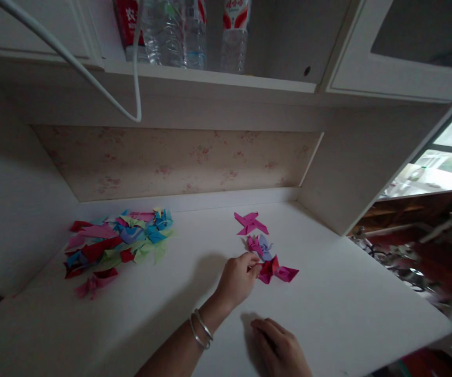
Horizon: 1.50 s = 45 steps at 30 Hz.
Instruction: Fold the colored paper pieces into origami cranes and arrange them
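My left hand (pixel 236 280), with two silver bangles on its wrist, reaches over the white tabletop and pinches the edge of a red and magenta folded-paper piece (pixel 267 270). Just right of that lies a magenta paper piece (pixel 287 273), touching or nearly touching it. Behind them sit a small pink folded piece (pixel 254 244) and a lavender one (pixel 265 247). Farther back rests a magenta paper pinwheel (pixel 250 223). My right hand (pixel 278 345) lies on the table near the front, fingers curled together, with nothing visible in it.
A heap of colourful folded papers (pixel 125 238) covers the table's left part, with a pink piece (pixel 96 281) in front. Overhead, a shelf (pixel 210 76) holds plastic bottles (pixel 233 47), and a white cable (pixel 92 78) hangs down. The tabletop's right edge (pixel 400 277) borders a cluttered area.
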Available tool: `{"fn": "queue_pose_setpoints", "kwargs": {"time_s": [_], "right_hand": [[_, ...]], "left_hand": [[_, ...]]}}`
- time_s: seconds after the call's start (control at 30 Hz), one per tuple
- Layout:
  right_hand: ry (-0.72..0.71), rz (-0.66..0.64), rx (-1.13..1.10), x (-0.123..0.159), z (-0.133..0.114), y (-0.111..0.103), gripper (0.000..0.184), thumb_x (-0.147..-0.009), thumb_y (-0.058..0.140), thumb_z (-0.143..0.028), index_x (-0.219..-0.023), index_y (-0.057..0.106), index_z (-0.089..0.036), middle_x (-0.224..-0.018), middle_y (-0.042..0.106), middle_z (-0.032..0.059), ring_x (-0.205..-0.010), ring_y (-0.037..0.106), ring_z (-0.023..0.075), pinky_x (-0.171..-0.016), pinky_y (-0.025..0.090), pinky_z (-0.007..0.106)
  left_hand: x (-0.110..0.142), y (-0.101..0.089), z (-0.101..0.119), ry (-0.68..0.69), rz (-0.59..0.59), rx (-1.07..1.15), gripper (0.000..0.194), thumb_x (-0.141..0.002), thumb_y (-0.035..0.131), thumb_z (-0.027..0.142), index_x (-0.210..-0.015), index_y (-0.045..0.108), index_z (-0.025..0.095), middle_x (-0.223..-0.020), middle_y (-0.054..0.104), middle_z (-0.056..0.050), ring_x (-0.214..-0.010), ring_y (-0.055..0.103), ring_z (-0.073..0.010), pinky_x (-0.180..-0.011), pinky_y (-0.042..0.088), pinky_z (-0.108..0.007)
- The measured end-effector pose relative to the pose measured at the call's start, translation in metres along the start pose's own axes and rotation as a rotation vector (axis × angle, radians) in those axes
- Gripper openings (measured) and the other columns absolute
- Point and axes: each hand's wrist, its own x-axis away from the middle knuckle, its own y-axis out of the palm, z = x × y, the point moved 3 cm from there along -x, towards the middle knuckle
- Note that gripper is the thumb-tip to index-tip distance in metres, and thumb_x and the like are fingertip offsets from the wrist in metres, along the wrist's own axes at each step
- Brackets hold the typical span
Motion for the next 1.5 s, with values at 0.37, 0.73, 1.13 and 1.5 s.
{"fn": "queue_pose_setpoints", "kwargs": {"time_s": [0.37,0.73,1.13,1.5], "right_hand": [[0.091,0.008,-0.084,-0.010,0.001,0.006,0.025,-0.090,0.041,-0.025,-0.079,0.062,-0.017,-0.076,0.064,0.0052,-0.068,0.059,0.0138,-0.064,0.042,0.021],[0.081,0.002,-0.054,-0.009,-0.003,0.003,0.025,-0.091,0.043,-0.028,-0.091,0.066,-0.021,-0.082,0.067,0.0035,-0.073,0.062,0.0142,-0.066,0.042,0.021],[0.138,0.001,-0.104,-0.009,-0.011,-0.003,0.028,-0.091,0.041,-0.030,-0.091,0.067,-0.020,-0.085,0.068,0.0054,-0.076,0.063,0.0164,-0.069,0.044,0.024],[0.138,0.014,0.137,-0.006,-0.013,0.011,0.023,-0.078,0.045,-0.016,-0.063,0.064,-0.017,-0.068,0.067,0.0059,-0.059,0.061,0.0148,-0.055,0.035,0.022]], "left_hand": [[-0.039,0.082,0.031,0.252,0.024,-0.233,0.015,-0.084,0.058,0.024,-0.082,0.073,0.022,-0.082,0.073,-0.002,-0.077,0.064,-0.0147,-0.074,0.046,-0.023],[0.004,-0.043,-0.014,0.111,0.209,-0.285,0.018,-0.086,0.054,0.024,-0.090,0.072,0.021,-0.089,0.072,-0.003,-0.079,0.064,-0.0150,-0.073,0.047,-0.023],[0.024,-0.013,-0.005,0.030,0.104,-0.192,0.021,-0.086,0.053,0.026,-0.090,0.072,0.021,-0.086,0.073,-0.003,-0.075,0.064,-0.0155,-0.069,0.047,-0.022],[0.011,0.060,0.036,0.108,-0.026,-0.388,0.019,-0.085,0.053,0.027,-0.085,0.072,0.025,-0.084,0.073,-0.003,-0.075,0.064,-0.0168,-0.071,0.045,-0.025]]}}
